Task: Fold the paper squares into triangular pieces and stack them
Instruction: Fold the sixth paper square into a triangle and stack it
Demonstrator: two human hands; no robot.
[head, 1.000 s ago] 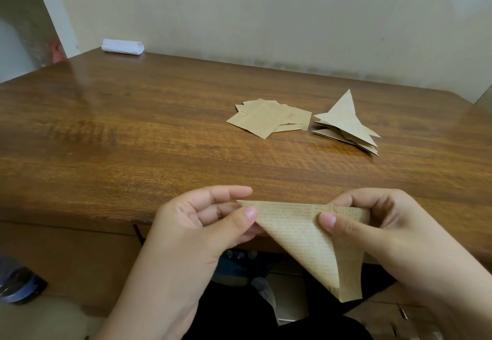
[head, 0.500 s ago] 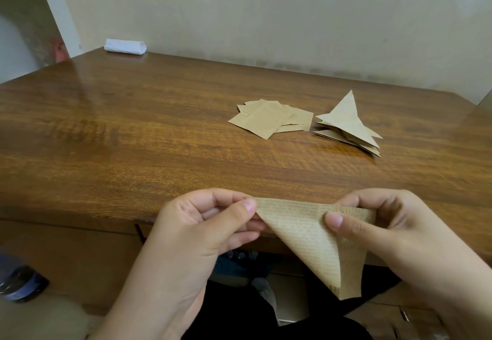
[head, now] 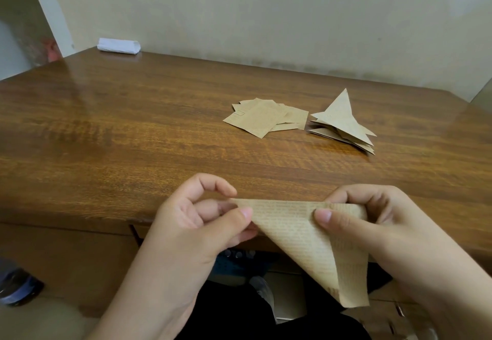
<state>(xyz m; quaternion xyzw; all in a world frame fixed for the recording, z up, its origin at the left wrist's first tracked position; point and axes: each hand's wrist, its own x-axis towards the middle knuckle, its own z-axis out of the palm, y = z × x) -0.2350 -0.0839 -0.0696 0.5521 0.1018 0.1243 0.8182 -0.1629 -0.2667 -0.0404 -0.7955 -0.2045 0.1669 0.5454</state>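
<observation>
Both hands are holding a brown folded paper triangle (head: 306,236) in the air over the near edge of the wooden table (head: 133,137). The left hand (head: 197,222) is pinching its left corner and the right hand (head: 378,220) its right corner. Its long folded edge is running left to right, and its tip is pointing down toward the person.

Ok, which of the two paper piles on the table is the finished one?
The right-hand pile, nearer the right hand: its pieces are folded triangles with pointed corners. The pile beside it holds flat, unfolded squares.

Faint printed lines run across the folded brown paper (head: 300,230) and the flat paper squares (head: 262,117), too blurred to read.
</observation>
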